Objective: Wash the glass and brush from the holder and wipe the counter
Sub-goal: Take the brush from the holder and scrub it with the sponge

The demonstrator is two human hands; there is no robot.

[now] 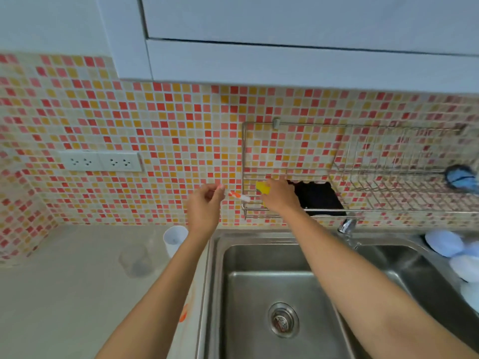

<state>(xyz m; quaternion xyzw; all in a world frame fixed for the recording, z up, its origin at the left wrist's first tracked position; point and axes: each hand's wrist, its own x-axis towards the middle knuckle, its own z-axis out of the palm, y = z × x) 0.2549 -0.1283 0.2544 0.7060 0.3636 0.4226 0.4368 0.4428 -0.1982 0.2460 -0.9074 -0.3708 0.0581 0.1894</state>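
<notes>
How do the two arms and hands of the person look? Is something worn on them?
Both forearms are bare up to the frame's lower edge; no sleeve shows. The left hand and the right hand wear no gloves. No watch, bracelet or ring is visible on either. The picture is too blurred to judge the fingernails.

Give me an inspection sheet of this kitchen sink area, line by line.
Surface: grey counter beside a steel sink.
Job's things: orange and white brush pinched in the left hand; clear glass and white holder on the counter.
Clutter: pale blue and white items at the sink's right edge.
Hands: right hand on a yellow sponge in the wire rack.
Cables: nothing seen.
Surroundings: mosaic tile wall, double socket, tap, white cabinet.
</notes>
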